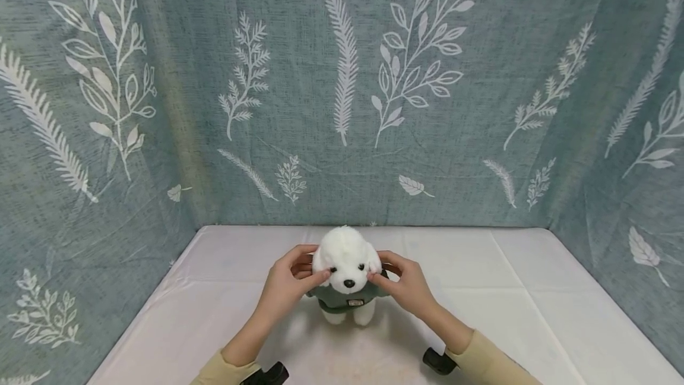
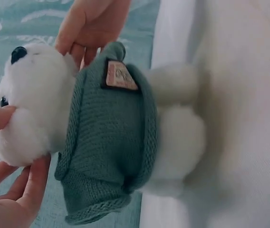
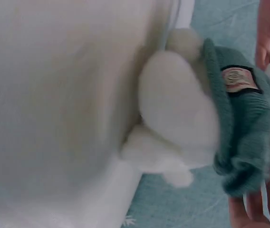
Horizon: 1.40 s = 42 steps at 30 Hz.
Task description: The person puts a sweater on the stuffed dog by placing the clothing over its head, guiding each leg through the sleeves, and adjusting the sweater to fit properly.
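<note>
A white plush dog [image 1: 345, 251] in a green knitted sweater [image 2: 111, 123] stands upright on the table, facing me. Its black nose and eyes show, and a small label [image 2: 120, 76] sits on the sweater's front. My left hand [image 1: 285, 284] holds one side of the head, thumb on the cheek near the eye and fingers behind the ear. On the opposite side my right hand [image 1: 408, 284] pinches the other ear and cheek the same way. White legs [image 3: 173, 99] stick out below the sweater in the right wrist view.
A white cloth [image 1: 214, 314] covers the table. Blue-green curtains [image 1: 299, 76] with white leaf prints hang behind it and on both sides. Black wrist devices [image 1: 439, 361] and beige sleeves [image 1: 488, 358] show at the lower edge.
</note>
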Tool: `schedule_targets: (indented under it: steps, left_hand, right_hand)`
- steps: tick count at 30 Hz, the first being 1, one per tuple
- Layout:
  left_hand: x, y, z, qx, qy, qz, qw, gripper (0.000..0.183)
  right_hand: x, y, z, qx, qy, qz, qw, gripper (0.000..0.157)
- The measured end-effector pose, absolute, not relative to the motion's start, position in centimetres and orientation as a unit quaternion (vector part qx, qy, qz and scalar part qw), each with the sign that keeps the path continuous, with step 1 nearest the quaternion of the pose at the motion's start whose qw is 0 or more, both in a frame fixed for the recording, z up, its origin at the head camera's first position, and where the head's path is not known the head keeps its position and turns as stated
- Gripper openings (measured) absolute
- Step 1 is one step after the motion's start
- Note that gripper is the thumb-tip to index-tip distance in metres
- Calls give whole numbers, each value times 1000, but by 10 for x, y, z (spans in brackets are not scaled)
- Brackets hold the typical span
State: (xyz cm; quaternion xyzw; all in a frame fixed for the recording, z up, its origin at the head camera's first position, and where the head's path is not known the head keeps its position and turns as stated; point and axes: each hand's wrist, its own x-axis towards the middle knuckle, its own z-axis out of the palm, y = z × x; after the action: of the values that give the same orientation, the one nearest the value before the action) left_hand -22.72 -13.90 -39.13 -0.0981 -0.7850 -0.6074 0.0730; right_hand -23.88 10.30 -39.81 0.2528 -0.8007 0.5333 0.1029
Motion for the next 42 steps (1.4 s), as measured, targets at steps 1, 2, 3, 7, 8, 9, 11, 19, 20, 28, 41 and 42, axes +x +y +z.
schedule_targets:
  steps: [1, 2, 3, 7, 8, 9, 11, 19, 20, 28, 41, 42]
  left_hand:
    - [-228, -138, -390, -96, -782, -612, 64, 47]
    - [-228, -137, -389, -94, -780, -617, 55, 46]
    - [-229, -136, -388, -93, -776, -622, 44, 45]
    - [-234, -132, -386, -91, -759, -645, -2, 38]
    - [-235, -131, -386, -91, -755, -649, -12, 38]
    - [-236, -130, -386, -92, -751, -654, -22, 37]
    - [-238, -128, -387, -92, -743, -662, -38, 37]
    - [-242, -123, -385, -97, -697, -705, -90, 34]
    - [-243, -123, -385, -100, -694, -706, -97, 33]
    - [-249, -124, -394, -92, -690, -708, -119, 31]
    - [-258, -128, -402, -29, -766, -639, 64, 27]
    - [-258, -128, -402, -26, -768, -635, 73, 25]
  right_hand:
    - [-240, 104, -400, 248, -798, 539, 106, 30]
    - [-241, 105, -403, 243, -795, 545, 111, 30]
    - [-243, 106, -405, 240, -791, 551, 117, 29]
    - [-246, 111, -407, 219, -783, 568, 129, 25]
    - [-246, 112, -406, 213, -783, 570, 130, 24]
    - [-245, 112, -405, 206, -783, 573, 129, 23]
    - [-243, 114, -402, 190, -785, 577, 123, 23]
    - [-234, 114, -387, 123, -807, 566, 113, 27]
    - [-233, 114, -385, 118, -809, 564, 115, 27]
    - [-231, 114, -387, 98, -823, 550, 105, 34]
    - [-242, 107, -402, 148, -837, 523, 62, 42]
    - [-242, 106, -403, 152, -837, 523, 60, 43]
